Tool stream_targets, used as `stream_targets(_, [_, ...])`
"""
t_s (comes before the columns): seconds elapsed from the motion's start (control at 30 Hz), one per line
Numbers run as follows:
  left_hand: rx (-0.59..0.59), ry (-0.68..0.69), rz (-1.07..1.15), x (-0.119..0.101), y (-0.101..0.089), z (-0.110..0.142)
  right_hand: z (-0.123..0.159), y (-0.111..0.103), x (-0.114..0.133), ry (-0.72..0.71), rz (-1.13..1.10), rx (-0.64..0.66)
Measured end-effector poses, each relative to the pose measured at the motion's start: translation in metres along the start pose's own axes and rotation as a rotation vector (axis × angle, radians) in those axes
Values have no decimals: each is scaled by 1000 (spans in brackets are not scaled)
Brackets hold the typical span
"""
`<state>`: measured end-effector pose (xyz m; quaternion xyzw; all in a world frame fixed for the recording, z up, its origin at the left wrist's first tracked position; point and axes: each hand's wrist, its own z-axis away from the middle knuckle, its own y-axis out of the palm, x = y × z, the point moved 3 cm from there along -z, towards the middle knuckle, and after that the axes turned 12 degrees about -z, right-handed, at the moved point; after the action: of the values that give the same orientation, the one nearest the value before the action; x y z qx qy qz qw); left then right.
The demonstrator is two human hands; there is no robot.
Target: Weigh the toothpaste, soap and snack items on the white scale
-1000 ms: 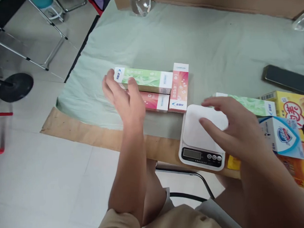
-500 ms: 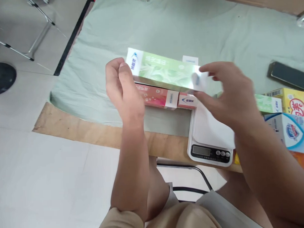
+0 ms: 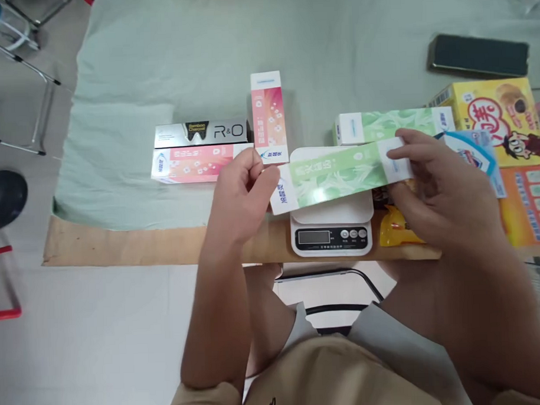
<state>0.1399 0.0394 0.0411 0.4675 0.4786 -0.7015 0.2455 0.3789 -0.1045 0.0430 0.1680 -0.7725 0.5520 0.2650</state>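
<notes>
A green and white toothpaste box is held level above a white digital kitchen scale. My left hand pinches its left end, thumb in front. At the other end, my right hand grips the box between thumb and fingers. Left of the scale lie a pink toothpaste box and a silver R&O box. Another pink box lies crosswise to them. Behind the held box is a second green toothpaste box. The scale's display is blank.
To the right are a yellow snack box, a blue and white box, an orange package and a yellow packet. A dark phone lies farther back on the green cloth. The wooden table edge runs in front.
Both hands have brought the green toothpaste box nearer and to the right, over the scale, and its tilt has changed. My view has shifted, uncovering the silver and pink boxes.
</notes>
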Motion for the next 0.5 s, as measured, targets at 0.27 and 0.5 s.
stream_targets(0.27, [-60, -8, -227, 7, -3, 5, -1, -3, 7, -105, -27, -33])
stream_targets(0.5, [-192, 406, -245, -6, 4, 1, 8, -6, 3, -164, -255, -307])
